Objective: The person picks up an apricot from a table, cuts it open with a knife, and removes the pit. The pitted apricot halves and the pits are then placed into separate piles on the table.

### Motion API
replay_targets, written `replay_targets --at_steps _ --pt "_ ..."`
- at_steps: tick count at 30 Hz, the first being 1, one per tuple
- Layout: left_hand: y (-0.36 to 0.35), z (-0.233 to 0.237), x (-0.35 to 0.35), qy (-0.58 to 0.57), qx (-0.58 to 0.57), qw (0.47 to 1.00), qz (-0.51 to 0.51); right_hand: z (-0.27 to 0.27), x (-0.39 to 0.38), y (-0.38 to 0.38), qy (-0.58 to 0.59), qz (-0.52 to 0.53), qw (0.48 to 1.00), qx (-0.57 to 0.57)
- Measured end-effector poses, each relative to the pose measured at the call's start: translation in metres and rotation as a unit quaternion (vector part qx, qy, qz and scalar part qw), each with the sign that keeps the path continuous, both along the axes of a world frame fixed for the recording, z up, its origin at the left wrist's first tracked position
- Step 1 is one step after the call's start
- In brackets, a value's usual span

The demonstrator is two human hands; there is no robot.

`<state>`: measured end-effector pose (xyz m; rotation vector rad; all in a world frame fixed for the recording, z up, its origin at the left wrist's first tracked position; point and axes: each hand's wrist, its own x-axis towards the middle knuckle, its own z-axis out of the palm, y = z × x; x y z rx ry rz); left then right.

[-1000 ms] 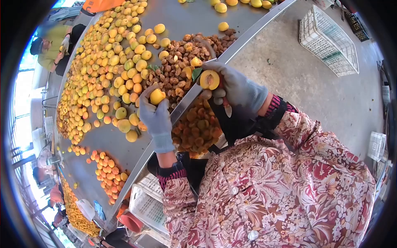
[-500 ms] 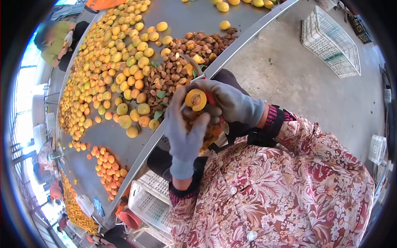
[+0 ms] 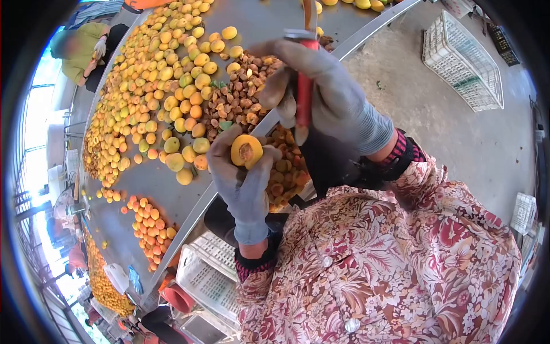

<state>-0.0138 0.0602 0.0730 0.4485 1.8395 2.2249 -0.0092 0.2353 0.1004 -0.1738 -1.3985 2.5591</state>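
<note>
My left hand (image 3: 243,183), in a grey glove, holds a halved apricot (image 3: 246,151) between thumb and fingers, its cut face with the brown pit turned up. Raised to the right of it, my right hand (image 3: 329,86) is gloved too and wrapped round the red handle of a knife (image 3: 305,86); the blade points away toward the top edge. Beneath my hands sits a container of apricot pieces (image 3: 286,172), partly hidden. Just beyond my left hand lies a pile of brown pits (image 3: 238,94) on the metal table (image 3: 166,192).
Whole apricots (image 3: 137,97) cover much of the table, with a smaller orange heap (image 3: 152,232) nearer. White crates stand below the table edge (image 3: 209,264) and on the floor at right (image 3: 464,63). Another person (image 3: 80,54) is across the table at upper left.
My hands have come apart. The right one has risen up and right with the knife, while the left has moved slightly left and down with the apricot half.
</note>
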Motion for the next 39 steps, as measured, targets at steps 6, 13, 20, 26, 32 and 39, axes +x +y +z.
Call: replay_targets --at_steps 6,13,20,26,32,39 --pt "0.000 -0.007 0.002 0.033 -0.044 0.998 -0.017 -0.002 -0.008 -0.011 0.173 -0.036 0.982 -0.067" --pt "0.003 -0.026 -0.002 0.230 -0.096 0.968 -0.013 0.005 0.000 -0.023 0.089 -0.077 0.991 -0.066" --pt "0.011 -0.016 0.008 -0.020 -0.037 0.999 0.025 0.014 -0.003 -0.031 0.036 -0.107 0.984 -0.135" --pt "0.004 -0.011 0.001 -0.088 0.017 0.995 -0.040 0.021 0.001 -0.027 0.047 -0.094 0.991 -0.081" --pt "0.001 -0.011 0.008 -0.147 0.130 0.971 -0.136 0.014 -0.001 -0.023 0.109 -0.063 0.991 -0.042" --pt "-0.001 -0.024 0.002 -0.131 0.148 0.972 -0.126 0.016 -0.002 -0.028 0.086 -0.049 0.993 -0.060"
